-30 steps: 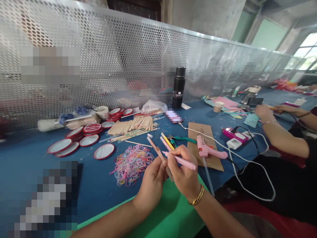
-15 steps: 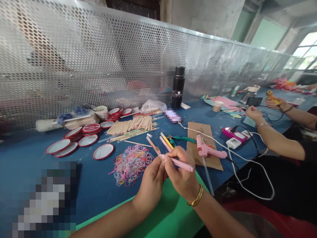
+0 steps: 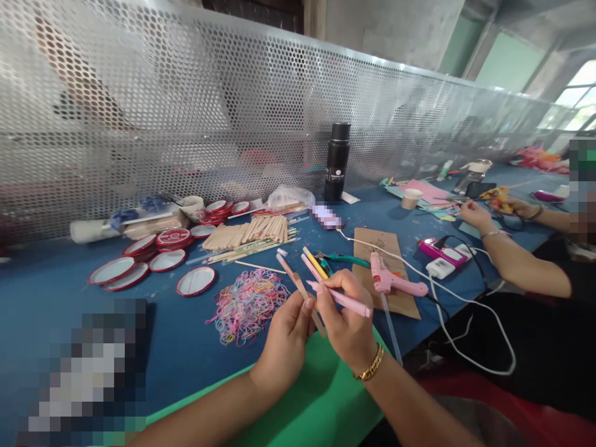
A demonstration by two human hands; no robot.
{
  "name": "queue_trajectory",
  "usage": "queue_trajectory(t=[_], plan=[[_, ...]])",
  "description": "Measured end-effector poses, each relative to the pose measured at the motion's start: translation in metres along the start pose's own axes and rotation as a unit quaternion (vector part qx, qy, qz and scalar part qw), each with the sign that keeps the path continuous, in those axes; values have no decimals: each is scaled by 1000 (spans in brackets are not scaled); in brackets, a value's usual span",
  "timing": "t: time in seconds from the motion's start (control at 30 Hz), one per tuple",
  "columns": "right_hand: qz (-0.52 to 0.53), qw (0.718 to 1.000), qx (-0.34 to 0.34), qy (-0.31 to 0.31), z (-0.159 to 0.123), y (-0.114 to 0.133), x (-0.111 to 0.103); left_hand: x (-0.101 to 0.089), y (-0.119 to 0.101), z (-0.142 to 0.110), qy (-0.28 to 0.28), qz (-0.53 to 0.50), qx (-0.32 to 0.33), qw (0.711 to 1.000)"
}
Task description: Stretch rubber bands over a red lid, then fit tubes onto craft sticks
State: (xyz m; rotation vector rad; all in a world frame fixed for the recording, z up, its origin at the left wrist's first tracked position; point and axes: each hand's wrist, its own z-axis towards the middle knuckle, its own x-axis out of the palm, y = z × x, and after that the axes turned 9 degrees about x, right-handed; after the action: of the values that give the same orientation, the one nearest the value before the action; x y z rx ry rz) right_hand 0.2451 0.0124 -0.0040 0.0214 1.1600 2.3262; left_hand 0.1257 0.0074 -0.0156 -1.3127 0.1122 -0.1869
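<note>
Between the thumb and fingers of my left hand (image 3: 286,329) is a flat wooden craft stick (image 3: 318,323), tilted, its lower end showing below the thumb. My right hand (image 3: 344,316) grips a pink marker (image 3: 347,299) like a pen, its tip just above and right of the stick, seemingly apart from it. Beyond my hands lie a yellow marker (image 3: 315,263) and a brownish-pink marker (image 3: 285,264). To the left is a heap of colourful rubber bands (image 3: 249,307). Under my hands lies a green sheet (image 3: 298,397).
Wooden sticks (image 3: 251,233) are piled behind the bands, beside red-rimmed lids (image 3: 195,281). A pink glue gun (image 3: 395,282) rests on brown cardboard (image 3: 403,307), near a white cable (image 3: 484,304). A black bottle (image 3: 337,164) stands at the back. A co-worker's hands (image 3: 475,214) are at right.
The marker in my right hand has moved slightly right, away from the craft stick, and its tip now shows. More of the stick's lower end is visible below my left thumb.
</note>
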Motion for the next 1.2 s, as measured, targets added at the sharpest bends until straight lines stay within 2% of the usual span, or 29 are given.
queue_trajectory(t=[0.17, 0.33, 0.5, 0.67, 0.83, 0.97, 1.13, 1.2], plan=[[14, 999, 2, 36, 0, 1, 1, 0, 0, 1, 1, -10, 8, 1000], [7, 1000, 5, 9, 0, 1, 0, 0, 1, 1, 4, 0, 0, 1000], [14, 999, -4, 40, 0, 2, 1, 0, -1, 1, -5, -10, 4, 1000], [4, 1000, 7, 8, -1, 0, 0, 0, 0, 1, 0, 2, -4, 1000], [15, 999, -3, 38, 0, 2, 0, 0, 1, 1, 0, -14, 4, 1000], [3, 1000, 3, -1, 0, 2, 0, 0, 0, 1, 4, -2, -6, 1000], [12, 999, -4, 34, 0, 3, 0, 0, -3, 1, 0, 0, 6, 1000], [3, 1000, -2, 24, 0, 3, 0, 0, -3, 1, -1, -2, 2, 1000]])
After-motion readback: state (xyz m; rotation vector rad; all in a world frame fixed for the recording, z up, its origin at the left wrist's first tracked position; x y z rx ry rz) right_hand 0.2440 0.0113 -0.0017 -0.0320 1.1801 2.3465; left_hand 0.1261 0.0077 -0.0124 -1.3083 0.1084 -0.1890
